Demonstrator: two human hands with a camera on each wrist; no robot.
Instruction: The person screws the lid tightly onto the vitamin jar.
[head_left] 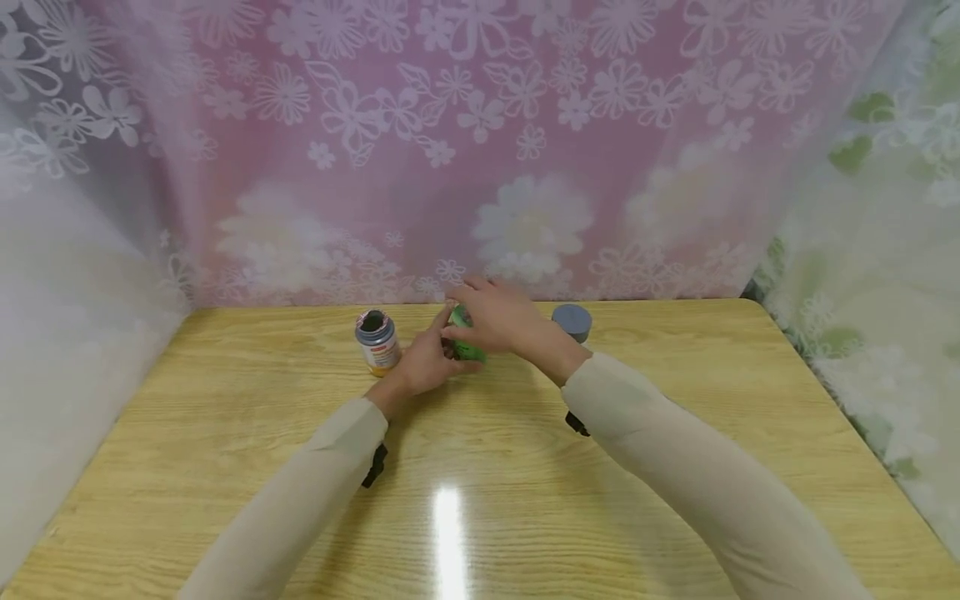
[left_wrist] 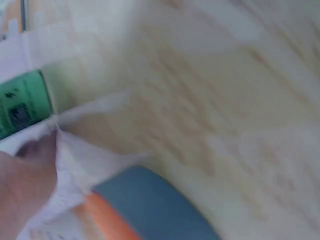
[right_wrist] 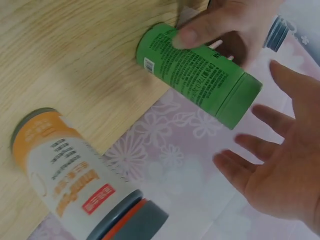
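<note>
A green cylindrical canister [right_wrist: 192, 75] with a green cap and dark print stands on the table near its back edge. My left hand [head_left: 426, 360] grips it from the side, its thumb lying along the printed wall. Around the top is my right hand [head_left: 501, 317], fingers spread and curved; in the right wrist view they are a little apart from the cap and hold nothing. Part of the green canister [left_wrist: 24, 104] also appears at the left of the blurred left wrist view.
Left of the hands stands a white and orange jar [head_left: 378, 346], its dark-rimmed mouth uncovered. To the right, a jar with a grey lid [head_left: 572, 321] is partly hidden by my right arm. A flowered pink curtain [head_left: 450, 167] hangs behind the wooden table [head_left: 262, 492].
</note>
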